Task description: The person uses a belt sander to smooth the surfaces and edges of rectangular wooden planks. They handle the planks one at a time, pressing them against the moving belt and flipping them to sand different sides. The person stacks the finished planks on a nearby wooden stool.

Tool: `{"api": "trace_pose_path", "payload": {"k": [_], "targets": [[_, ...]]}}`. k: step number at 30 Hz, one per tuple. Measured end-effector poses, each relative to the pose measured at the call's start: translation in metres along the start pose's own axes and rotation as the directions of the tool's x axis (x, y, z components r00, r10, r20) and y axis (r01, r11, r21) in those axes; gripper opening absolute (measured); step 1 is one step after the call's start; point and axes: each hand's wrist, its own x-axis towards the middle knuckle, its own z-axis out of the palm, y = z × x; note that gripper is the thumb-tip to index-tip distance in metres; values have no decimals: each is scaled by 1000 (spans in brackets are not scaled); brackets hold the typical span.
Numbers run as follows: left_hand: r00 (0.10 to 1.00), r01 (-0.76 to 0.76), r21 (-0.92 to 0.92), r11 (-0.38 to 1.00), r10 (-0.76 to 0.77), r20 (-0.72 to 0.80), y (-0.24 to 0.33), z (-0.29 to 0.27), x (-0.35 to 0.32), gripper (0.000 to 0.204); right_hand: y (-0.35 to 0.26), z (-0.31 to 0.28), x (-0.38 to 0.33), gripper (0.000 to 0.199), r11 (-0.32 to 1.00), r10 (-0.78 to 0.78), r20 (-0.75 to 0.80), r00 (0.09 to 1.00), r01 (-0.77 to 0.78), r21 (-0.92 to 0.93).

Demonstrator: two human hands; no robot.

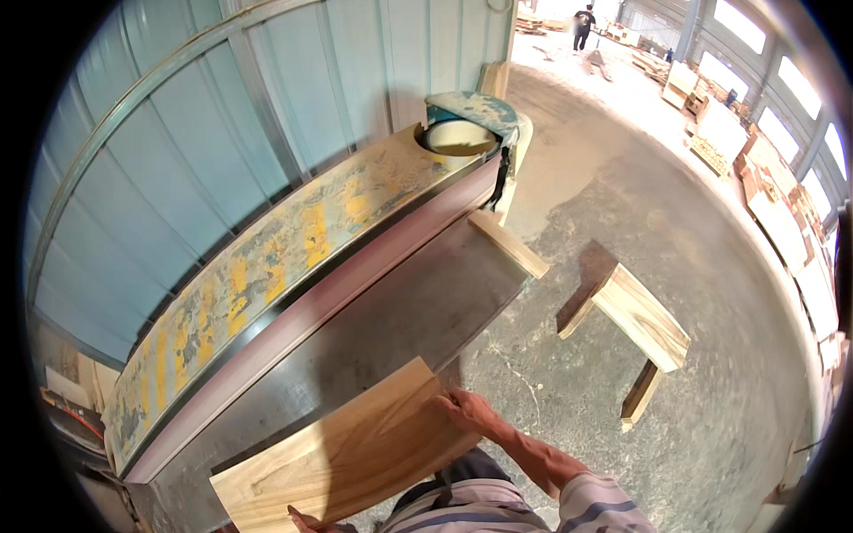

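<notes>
Beside the long belt sander (pixel 284 244), on the person's side of its pinkish abrasive belt (pixel 355 277), a wooden board (pixel 355 444) lies over or just above the sander's metal surface (pixel 400 311); which of the two cannot be told. The right hand (pixel 466 413) grips the board's right end; the left hand (pixel 311 524), partly cut off, seems to pinch its near edge, thumb on top, fingers hidden. Should the belt be running, which does not show, an uneven push could make the board catch and kick, or gouge its far edge. A careless swing could also knock off the wooden strip (pixel 511 244) jutting past the surface at the sander's far end. Counted: two hands, one sander, one board, one strip, one plank-topped wooden stand (pixel 641 315) right of the sander, and one distant person (pixel 583 25) well beyond it.
</notes>
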Motion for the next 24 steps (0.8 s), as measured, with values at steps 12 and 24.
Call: {"api": "trace_pose_path", "payload": {"k": [12,24], "targets": [[800,-388,476,789,545,-252,49,20,8,61,4,-13,-109,54,961,135,-238,962,-69,266],[982,186,-729,659,-145,120,304,167,49,78,83,-62,-158,60,517,418,-306,855,54,854]]}}
